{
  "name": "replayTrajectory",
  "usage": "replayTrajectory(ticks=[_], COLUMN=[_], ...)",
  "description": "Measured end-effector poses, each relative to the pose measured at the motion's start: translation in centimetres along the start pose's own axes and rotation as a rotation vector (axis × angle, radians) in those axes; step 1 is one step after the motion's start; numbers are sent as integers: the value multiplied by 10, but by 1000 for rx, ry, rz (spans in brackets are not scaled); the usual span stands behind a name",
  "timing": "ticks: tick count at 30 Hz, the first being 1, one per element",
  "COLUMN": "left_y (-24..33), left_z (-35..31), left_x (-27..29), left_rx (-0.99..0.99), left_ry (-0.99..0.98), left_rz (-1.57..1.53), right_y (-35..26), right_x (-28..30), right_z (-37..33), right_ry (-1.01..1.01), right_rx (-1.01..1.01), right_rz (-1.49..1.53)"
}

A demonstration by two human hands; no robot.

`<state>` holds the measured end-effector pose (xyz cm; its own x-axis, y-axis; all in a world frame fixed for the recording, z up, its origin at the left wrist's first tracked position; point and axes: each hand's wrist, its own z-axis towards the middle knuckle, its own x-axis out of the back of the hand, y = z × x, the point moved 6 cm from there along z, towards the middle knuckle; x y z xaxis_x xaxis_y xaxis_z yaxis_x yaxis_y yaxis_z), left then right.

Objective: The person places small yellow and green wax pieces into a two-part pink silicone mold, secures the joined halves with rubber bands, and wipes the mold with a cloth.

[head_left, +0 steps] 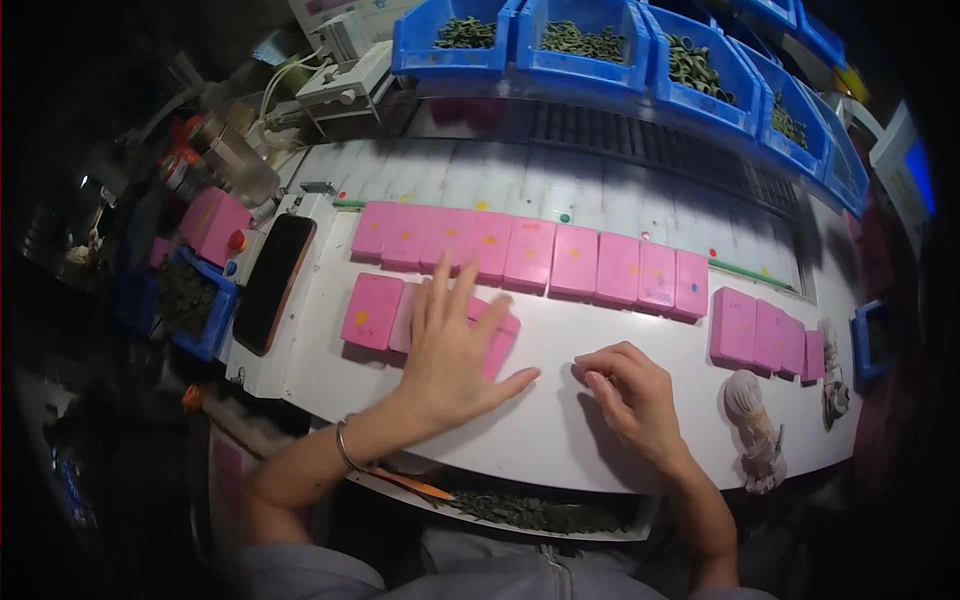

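My left hand (447,345) lies spread over a near row of pink rectangular blocks (372,312), its fingers stretched apart and hiding part of the row. A silvery bangle (345,445) circles that wrist. To the right, my right hand (638,398) rests low over the white tabletop (545,420), thumb and fingers curled together; whether anything is between them is hidden. Beyond both hands, a longer row of pink blocks (530,252) stands side by side, several with small yellow marks. A shorter group of pink blocks (735,328) sits farther right.
Blue bins (580,70) with small green pieces line the back. A dark phone (275,280) lies at the left. Bundled whitish cloth (750,420) is at the right. Below the front edge, an open drawer (590,530) holds green bits and an orange-handled tool (412,485).
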<state>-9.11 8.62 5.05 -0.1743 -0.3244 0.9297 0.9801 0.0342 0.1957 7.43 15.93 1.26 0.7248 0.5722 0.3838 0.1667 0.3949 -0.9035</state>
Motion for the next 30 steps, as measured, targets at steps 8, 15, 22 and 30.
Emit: replayTrajectory(ticks=[8, 15, 22, 30], left_y=[13, 34, 52, 55], left_z=[-18, -27, -31, -34], left_x=[1, -14, -19, -18], left_rx=[277, 339, 308, 289], left_ry=[-60, 14, -42, -95], left_rz=[-563, -826, -688, -797], right_y=[-43, -58, -53, -46], right_x=[-11, -16, -13, 20], right_z=[-14, -19, -25, -12], right_ry=[218, 144, 115, 79], right_rx=[259, 455, 550, 147], right_rz=[-247, -553, -798, -181])
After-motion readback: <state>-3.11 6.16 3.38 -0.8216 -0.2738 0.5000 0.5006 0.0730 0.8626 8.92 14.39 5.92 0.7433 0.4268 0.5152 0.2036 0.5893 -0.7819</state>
